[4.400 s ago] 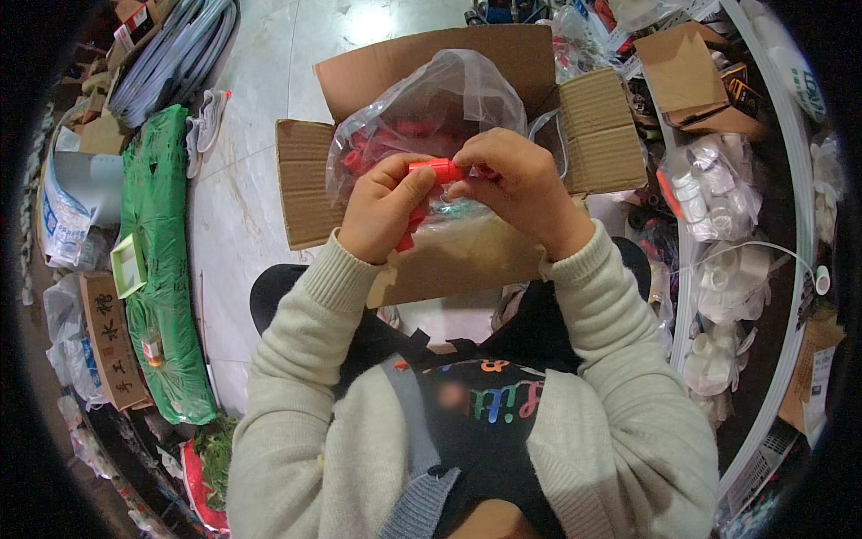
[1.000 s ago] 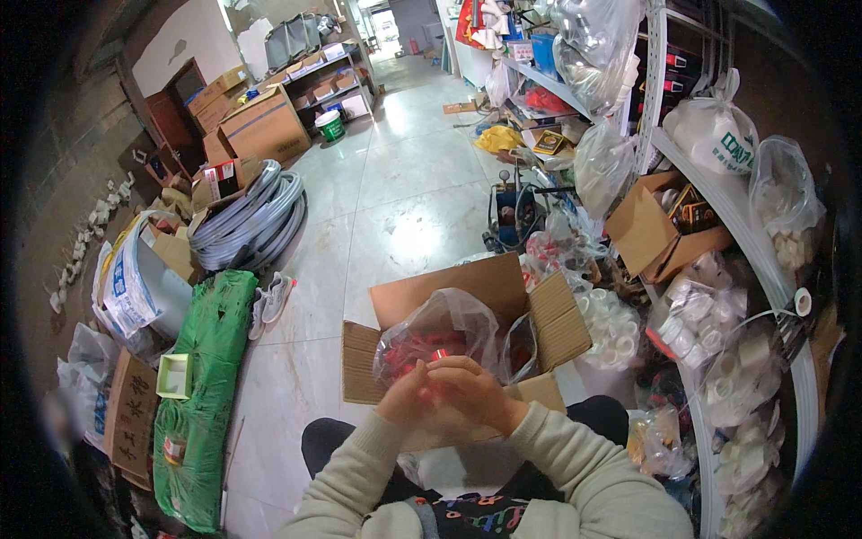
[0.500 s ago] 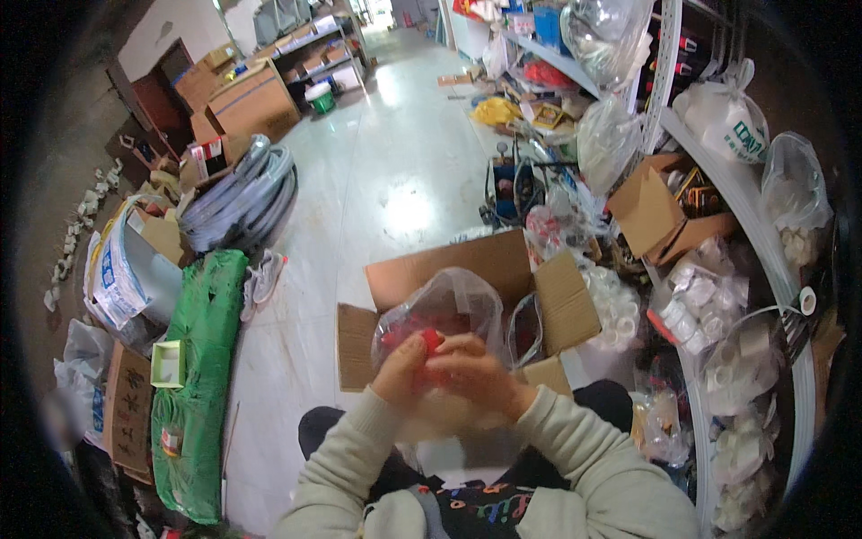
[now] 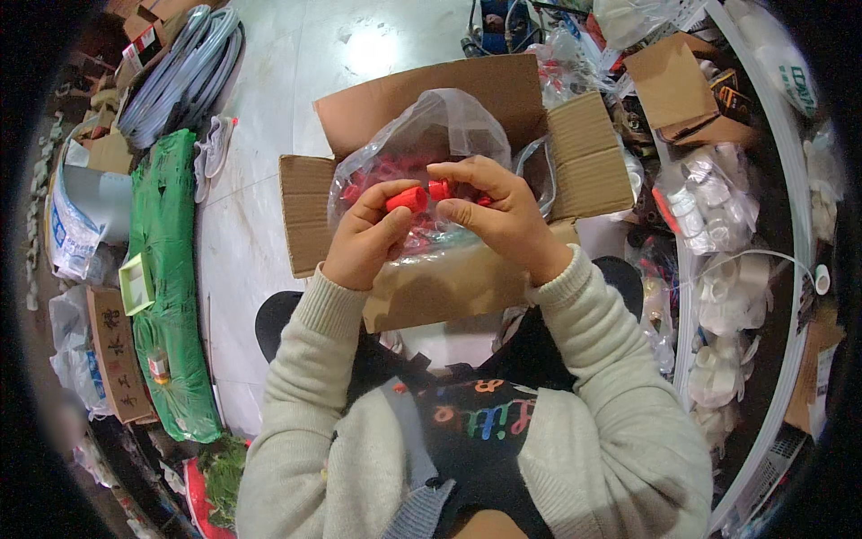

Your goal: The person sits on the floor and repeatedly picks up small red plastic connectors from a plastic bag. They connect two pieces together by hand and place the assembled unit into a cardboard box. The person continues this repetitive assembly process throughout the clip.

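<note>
My left hand (image 4: 364, 241) pinches a red plastic cap (image 4: 407, 198); my right hand (image 4: 499, 212) is clamped on a smaller red piece (image 4: 440, 189) right beside it. Both held over the clear bag of red parts (image 4: 422, 148) inside the open cardboard box (image 4: 422, 90), which sits on the floor (image 4: 269, 81).

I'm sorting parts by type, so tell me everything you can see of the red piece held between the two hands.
The red piece is a small, short cylinder, apparently plastic, lying roughly sideways. The left hand pinches it between thumb and fingers. Beside it, the right hand holds a second, smaller red part against its end; whether the two are joined cannot be told. Both are held above a clear plastic bag of similar red pieces inside an open cardboard box.
</note>
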A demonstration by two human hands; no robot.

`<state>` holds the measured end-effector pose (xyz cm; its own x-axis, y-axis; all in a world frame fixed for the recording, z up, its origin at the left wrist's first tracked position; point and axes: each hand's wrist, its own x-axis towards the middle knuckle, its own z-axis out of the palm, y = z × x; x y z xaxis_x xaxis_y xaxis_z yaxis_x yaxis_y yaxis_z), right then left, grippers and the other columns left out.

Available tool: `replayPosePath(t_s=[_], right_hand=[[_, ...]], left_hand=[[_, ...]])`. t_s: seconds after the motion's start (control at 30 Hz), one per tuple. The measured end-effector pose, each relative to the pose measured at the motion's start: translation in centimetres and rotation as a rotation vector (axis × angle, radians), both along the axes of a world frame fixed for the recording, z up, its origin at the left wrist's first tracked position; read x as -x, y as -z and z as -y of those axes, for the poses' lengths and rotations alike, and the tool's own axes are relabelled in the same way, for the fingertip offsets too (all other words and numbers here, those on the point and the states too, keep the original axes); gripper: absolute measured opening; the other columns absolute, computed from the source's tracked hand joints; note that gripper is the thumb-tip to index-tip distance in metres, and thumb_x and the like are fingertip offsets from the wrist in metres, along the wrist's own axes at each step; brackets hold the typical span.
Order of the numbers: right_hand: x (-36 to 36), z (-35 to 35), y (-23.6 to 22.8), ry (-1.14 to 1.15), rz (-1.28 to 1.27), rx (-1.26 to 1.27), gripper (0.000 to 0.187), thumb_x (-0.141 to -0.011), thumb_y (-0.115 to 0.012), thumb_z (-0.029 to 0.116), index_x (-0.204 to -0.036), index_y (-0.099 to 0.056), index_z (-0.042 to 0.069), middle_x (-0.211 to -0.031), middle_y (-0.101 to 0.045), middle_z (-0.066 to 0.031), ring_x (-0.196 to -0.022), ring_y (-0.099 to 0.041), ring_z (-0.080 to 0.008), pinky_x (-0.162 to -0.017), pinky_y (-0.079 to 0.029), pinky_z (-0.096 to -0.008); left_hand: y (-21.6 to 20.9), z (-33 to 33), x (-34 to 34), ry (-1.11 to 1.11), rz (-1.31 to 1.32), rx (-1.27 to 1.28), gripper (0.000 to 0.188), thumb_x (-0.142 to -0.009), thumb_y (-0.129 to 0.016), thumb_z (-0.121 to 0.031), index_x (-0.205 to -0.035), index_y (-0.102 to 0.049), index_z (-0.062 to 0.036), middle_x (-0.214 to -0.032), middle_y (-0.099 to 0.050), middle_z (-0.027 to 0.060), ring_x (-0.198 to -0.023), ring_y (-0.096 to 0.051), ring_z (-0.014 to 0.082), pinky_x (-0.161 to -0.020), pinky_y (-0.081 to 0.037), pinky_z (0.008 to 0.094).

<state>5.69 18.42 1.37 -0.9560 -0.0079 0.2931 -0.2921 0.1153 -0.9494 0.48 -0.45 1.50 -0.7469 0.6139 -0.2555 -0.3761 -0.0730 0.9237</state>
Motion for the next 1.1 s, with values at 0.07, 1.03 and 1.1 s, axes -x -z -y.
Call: replayPosePath(t_s=[0.07,1.03,1.1], right_hand=[[0.4,0.1,0.2,0.003,-0.070,-0.126,0.034,-0.075,-0.067,0.010,-0.107,-0.058,0.003,-0.090,-0.055,-0.0056,-0.079,-0.051,-0.0114,-0.065,-0.042,-0.0198],[0.8,0.4,0.8,0.046,-0.219,-0.291,0.028,-0.071,-0.068,0.009,-0.096,-0.060,0.001,-0.085,-0.060,-0.0123,-0.075,-0.058,-0.0221,-0.064,-0.046,-0.0276],[0.6,0.4,0.6,0.039,-0.135,-0.285,0.027,-0.072,-0.069,0.012,-0.094,-0.060,0.000,-0.084,-0.061,-0.0117,-0.072,-0.058,-0.0191,-0.062,-0.045,-0.0254]], left_hand=[[0.2,0.1,0.1,-0.007,0.003,0.016,0.028,-0.086,-0.054,-0.016,-0.113,-0.050,-0.0080,-0.073,-0.050,-0.0038,-0.054,-0.039,0.0020,-0.046,-0.031,0.0158],[0.5,0.0,-0.3,-0.020,-0.176,0.015,0.028,-0.085,-0.057,-0.013,-0.109,-0.051,-0.0006,-0.094,-0.056,0.0036,-0.080,-0.052,0.0073,-0.069,-0.044,0.0193],[0.8,0.0,-0.2,-0.029,-0.219,-0.018,0.030,-0.083,-0.058,-0.008,-0.111,-0.051,-0.0002,-0.101,-0.056,0.0055,-0.088,-0.053,0.0097,-0.077,-0.044,0.0217]])
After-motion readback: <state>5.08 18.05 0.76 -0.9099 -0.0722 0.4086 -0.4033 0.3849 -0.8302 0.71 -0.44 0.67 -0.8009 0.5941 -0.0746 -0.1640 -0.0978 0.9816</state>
